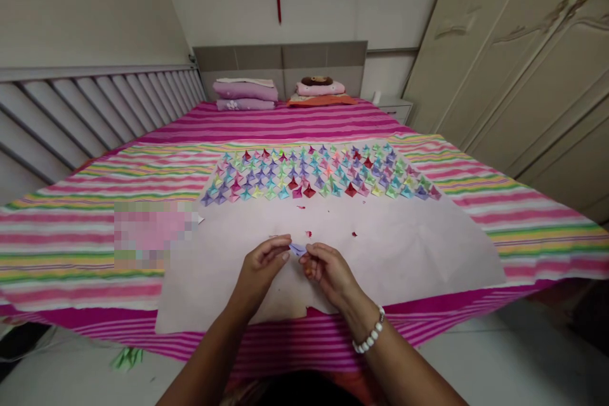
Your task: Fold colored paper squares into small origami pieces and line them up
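My left hand (263, 264) and my right hand (325, 268) meet over a large sheet of pale paper (404, 247) spread on the bed. Both pinch a small folded piece of light purple paper (297, 248) between their fingertips. A white bead bracelet (370, 336) circles my right wrist. Farther back on the sheet lie several rows of small folded paper shapes (316, 172) in red, purple, blue, green and yellow.
The bed carries a pink, green and yellow striped cover (66, 222). Red paper scraps (308, 234) dot the sheet. Folded bedding (245, 94) and pillows (320, 90) sit at the headboard. A wardrobe (523, 70) stands on the right, a slatted rail (90, 108) on the left.
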Tool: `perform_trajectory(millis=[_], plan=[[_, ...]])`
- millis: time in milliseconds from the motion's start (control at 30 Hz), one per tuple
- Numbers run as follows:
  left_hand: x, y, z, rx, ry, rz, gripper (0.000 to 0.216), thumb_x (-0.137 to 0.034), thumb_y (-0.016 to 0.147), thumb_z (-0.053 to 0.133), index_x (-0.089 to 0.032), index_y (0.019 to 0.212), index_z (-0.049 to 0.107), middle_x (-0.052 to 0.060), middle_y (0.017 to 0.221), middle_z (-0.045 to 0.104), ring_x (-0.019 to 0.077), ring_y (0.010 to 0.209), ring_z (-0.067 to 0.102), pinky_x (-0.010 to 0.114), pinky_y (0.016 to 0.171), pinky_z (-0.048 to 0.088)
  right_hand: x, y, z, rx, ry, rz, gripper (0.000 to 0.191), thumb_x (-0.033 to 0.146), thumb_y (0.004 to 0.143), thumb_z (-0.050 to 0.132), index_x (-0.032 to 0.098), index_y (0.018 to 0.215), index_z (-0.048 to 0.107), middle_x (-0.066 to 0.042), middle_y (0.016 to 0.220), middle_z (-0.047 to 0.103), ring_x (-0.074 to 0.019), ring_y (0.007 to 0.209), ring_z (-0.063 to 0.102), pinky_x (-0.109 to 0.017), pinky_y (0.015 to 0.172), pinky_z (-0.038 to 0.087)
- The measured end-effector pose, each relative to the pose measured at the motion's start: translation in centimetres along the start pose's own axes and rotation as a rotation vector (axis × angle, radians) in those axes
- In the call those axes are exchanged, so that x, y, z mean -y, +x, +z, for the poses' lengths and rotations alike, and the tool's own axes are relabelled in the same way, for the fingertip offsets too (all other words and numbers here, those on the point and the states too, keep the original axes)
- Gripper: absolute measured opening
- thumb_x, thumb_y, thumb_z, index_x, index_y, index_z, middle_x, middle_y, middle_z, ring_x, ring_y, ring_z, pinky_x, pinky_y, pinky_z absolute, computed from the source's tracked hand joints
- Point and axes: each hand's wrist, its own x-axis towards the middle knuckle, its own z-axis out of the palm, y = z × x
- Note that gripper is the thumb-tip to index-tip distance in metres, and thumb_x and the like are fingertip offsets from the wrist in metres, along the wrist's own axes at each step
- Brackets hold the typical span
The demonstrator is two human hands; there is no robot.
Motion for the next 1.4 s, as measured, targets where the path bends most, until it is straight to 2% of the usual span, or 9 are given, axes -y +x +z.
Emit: perform_trajectory(millis=[133, 267, 400, 500, 600, 833, 1000, 1200, 1400], plan=[[0.4, 0.5, 0.1, 0.029, 0.027, 0.100, 0.021, -0.026, 0.065, 0.074, -0.018, 0.084, 0.072, 0.008, 0.105, 0.072, 0.0222, 0.101, 0.065, 0.035, 0.090, 0.052, -0.1, 0.3, 0.1, 0.003, -0.031, 0.051, 0.022, 0.031, 0.064, 0.075, 0.014, 0.060, 0.062, -0.003, 0.055, 0.065, -0.0095, 0.041, 0.052, -0.021, 0.041, 0.037], [1.0, 1.7, 0.2, -0.028, 0.038, 0.068, 0.018, -0.024, 0.065, 0.074, -0.017, 0.081, 0.072, 0.005, 0.088, 0.074, 0.0191, 0.087, 0.068, 0.030, 0.081, 0.054, 0.0, 1.2, -0.4, 0.017, -0.165, 0.024, 0.032, 0.043, 0.072, 0.069, 0.014, 0.061, 0.062, -0.003, 0.055, 0.063, -0.0099, 0.041, 0.050, -0.023, 0.042, 0.037], [1.4, 3.3, 0.1, -0.089, 0.017, -0.031, 0.019, -0.026, 0.064, 0.075, -0.016, 0.080, 0.071, 0.003, 0.077, 0.074, 0.0162, 0.074, 0.068, 0.025, 0.067, 0.054, 0.2, 2.3, -0.9, -0.070, -0.453, -0.231, 0.024, 0.041, 0.076, 0.066, 0.017, 0.076, 0.067, 0.001, 0.054, 0.058, -0.0119, 0.048, 0.050, -0.025, 0.050, 0.040], [1.7, 4.4, 0.0, -0.104, 0.021, -0.058, 0.019, -0.027, 0.063, 0.075, -0.016, 0.079, 0.070, 0.003, 0.073, 0.073, 0.0151, 0.068, 0.066, 0.023, 0.061, 0.052, 0.4, 3.4, -1.0, -0.096, -0.641, -0.497, 0.020, 0.030, 0.070, 0.072, 0.022, 0.089, 0.071, -0.002, 0.079, 0.063, -0.0129, 0.061, 0.052, -0.027, 0.058, 0.044], [2.4, 5.6, -0.4, -0.076, 0.027, -0.059, 0.019, -0.028, 0.066, 0.074, -0.017, 0.080, 0.070, 0.002, 0.075, 0.073, 0.0148, 0.070, 0.066, 0.023, 0.063, 0.052, 0.1, 4.7, -0.7, -0.035, -0.735, -0.611, 0.018, 0.024, 0.072, 0.071, 0.026, 0.090, 0.073, -0.005, 0.095, 0.062, -0.0139, 0.067, 0.054, -0.028, 0.061, 0.046], [4.7, 8.2, -1.6, -0.062, 0.015, -0.009, 0.024, -0.031, 0.067, 0.073, -0.015, 0.085, 0.069, 0.005, 0.084, 0.072, 0.0171, 0.080, 0.067, 0.028, 0.075, 0.054, -1.5, 8.4, -0.7, -0.047, -0.752, -0.615, 0.008, 0.022, 0.077, 0.065, 0.024, 0.080, 0.073, -0.005, 0.087, 0.063, -0.0179, 0.076, 0.059, -0.030, 0.062, 0.047], [5.7, 9.4, -2.2, -0.103, 0.170, 0.109, 0.027, -0.030, 0.070, 0.070, -0.018, 0.095, 0.070, 0.009, 0.111, 0.064, 0.0204, 0.094, 0.064, 0.031, 0.075, 0.056, -2.7, 9.8, -1.0, -0.098, -0.813, -0.644, 0.011, 0.021, 0.081, 0.062, 0.023, 0.085, 0.071, -0.005, 0.088, 0.063, -0.0185, 0.082, 0.060, -0.031, 0.068, 0.049], [6.8, 10.0, -1.9, -0.112, 0.313, 0.155, 0.013, -0.027, 0.079, 0.062, -0.020, 0.087, 0.070, 0.005, 0.093, 0.069, 0.0175, 0.085, 0.065, 0.030, 0.075, 0.054, -2.9, 9.9, -1.0, -0.100, -0.888, -0.660, 0.015, 0.019, 0.084, 0.058, 0.025, 0.087, 0.071, -0.006, 0.091, 0.063, -0.0193, 0.086, 0.060, -0.034, 0.075, 0.050], [7.5, 9.8, -1.8, -0.105, 0.402, 0.205, 0.012, -0.026, 0.082, 0.057, -0.021, 0.087, 0.068, 0.003, 0.088, 0.069, 0.0166, 0.082, 0.064, 0.029, 0.075, 0.054, -2.8, 9.9, -0.9, -0.152, -0.938, -0.605, 0.013, 0.019, 0.080, 0.062, 0.025, 0.088, 0.070, -0.005, 0.091, 0.061, -0.0172, 0.075, 0.057, -0.032, 0.066, 0.049]])
